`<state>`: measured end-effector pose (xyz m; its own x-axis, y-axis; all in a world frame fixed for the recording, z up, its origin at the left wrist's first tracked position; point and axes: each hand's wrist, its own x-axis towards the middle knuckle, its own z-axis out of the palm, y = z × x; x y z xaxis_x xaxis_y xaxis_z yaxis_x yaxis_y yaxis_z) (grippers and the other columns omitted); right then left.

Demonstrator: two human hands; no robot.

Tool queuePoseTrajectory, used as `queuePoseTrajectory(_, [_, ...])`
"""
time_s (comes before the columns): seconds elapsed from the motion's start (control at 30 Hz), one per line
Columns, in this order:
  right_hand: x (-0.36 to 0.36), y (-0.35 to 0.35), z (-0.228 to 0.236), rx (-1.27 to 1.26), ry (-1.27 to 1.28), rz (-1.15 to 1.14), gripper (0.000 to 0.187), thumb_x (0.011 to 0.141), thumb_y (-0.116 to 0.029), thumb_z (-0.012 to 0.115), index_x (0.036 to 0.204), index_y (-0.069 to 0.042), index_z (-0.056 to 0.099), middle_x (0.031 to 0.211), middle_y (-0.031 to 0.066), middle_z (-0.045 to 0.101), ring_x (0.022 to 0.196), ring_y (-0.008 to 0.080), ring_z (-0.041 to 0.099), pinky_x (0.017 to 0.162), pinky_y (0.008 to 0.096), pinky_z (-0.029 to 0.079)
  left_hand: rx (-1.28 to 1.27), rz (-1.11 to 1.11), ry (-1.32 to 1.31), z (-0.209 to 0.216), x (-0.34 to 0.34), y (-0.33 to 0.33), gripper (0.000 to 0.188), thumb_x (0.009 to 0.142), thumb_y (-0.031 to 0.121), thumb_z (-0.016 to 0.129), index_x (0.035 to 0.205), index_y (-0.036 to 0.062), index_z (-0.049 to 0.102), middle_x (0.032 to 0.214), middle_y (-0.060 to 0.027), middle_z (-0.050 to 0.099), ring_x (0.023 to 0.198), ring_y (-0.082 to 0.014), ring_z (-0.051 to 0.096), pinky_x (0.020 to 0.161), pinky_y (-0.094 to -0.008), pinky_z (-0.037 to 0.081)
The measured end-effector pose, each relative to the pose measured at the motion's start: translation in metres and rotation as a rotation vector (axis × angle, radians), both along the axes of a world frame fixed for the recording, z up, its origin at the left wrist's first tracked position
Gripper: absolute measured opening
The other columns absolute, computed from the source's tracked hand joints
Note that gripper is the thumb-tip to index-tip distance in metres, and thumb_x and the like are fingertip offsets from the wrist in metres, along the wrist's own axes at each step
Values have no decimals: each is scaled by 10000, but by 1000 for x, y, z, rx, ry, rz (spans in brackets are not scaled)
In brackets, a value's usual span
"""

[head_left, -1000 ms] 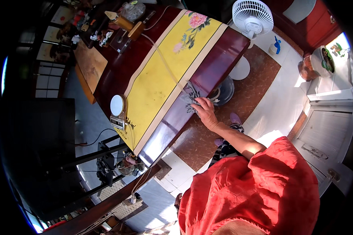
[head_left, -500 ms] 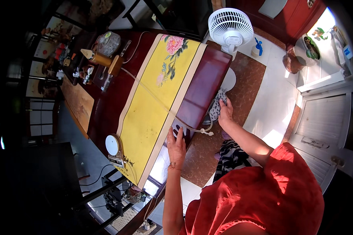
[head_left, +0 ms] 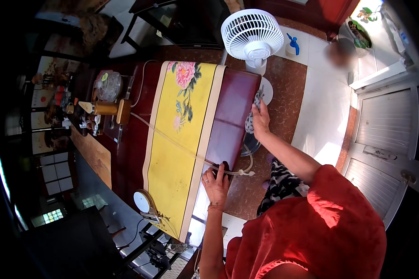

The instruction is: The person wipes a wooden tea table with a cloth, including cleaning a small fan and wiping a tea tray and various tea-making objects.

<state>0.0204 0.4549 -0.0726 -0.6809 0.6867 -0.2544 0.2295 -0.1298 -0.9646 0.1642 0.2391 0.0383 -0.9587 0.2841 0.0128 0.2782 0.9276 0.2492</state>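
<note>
- Dark-red counter [head_left: 232,100], yellow runner [head_left: 170,179] laid lengthwise; runner taken as landmark.
- Grey patterned cloth [head_left: 249,122]: right of runner, at counter's edge.
- Right hand [head_left: 261,121]: right of runner, grip closed on cloth.
- Left hand [head_left: 215,187]: just right of runner, fingers parted at pale tube [head_left: 232,173], seemingly not clasping it.
- Step, judged: wiping the edge; next move calls for steady pressure, tube kept clear.

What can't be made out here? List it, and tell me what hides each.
All in the head view:
Right hand: palm side hidden by the hand itself, so whether it grips or only presses the spotted cloth is unclear.
Left hand: palm hidden by its own back.
Dark rounded thing below: partly covered by the table.
Brownish thing, upper right: too blurred to name.
Left forearm: cut off by the lower edge.
</note>
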Motion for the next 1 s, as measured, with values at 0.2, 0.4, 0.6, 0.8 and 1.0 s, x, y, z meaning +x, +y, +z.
queuePoseTrajectory(0.2, [-57, 35, 10, 100, -145, -112, 374, 909, -177, 530, 1255, -37, 499, 1174, 152, 554, 1099, 310, 531, 943, 378, 401, -12, -91, -7, 3, -24, 4, 345, 761, 115, 665, 1101, 128, 610, 1007, -132, 525, 938, -333, 493, 812, -441, 436])
queuePoseTrajectory(0.4, [-50, 41, -8, -140, 21, -112, 420, 938, -255, 496, 1299, -45, 463, 1206, 149, 548, 1089, 316, 535, 934, 367, 401, -81, -229, 76, 8, -67, 26, 290, 748, 152, 690, 1033, 157, 634, 917, -84, 566, 861, -305, 533, 722, -423, 450])
queuePoseTrajectory(0.6, [25, 28, 6, -544, -292, 143, 282, 933, -212, 533, 1158, -42, 546, 1002, 99, 610, 894, 232, 575, 802, 354, 441, -139, -349, 139, 0, -122, 60, 236, 766, 206, 682, 997, 185, 634, 842, -63, 566, 845, -288, 554, 702, -421, 453])
queuePoseTrajectory(0.8, [119, 117, 44, -476, 40, -263, 183, 935, -118, 508, 1076, -20, 572, 918, 35, 623, 771, 114, 572, 698, 266, 473, -96, -379, 273, -8, -189, 97, 82, 833, 232, 612, 858, 156, 596, 746, -63, 554, 784, -278, 555, 668, -417, 438])
queuePoseTrajectory(1.0, [150, -60, 36, -446, -78, -69, 324, 938, -179, 520, 1216, -11, 524, 1119, 83, 597, 1017, 175, 544, 903, 306, 413, -142, -420, 219, -23, -202, 120, 140, 839, 213, 606, 958, 141, 600, 804, -91, 580, 819, -308, 567, 703, -434, 462])
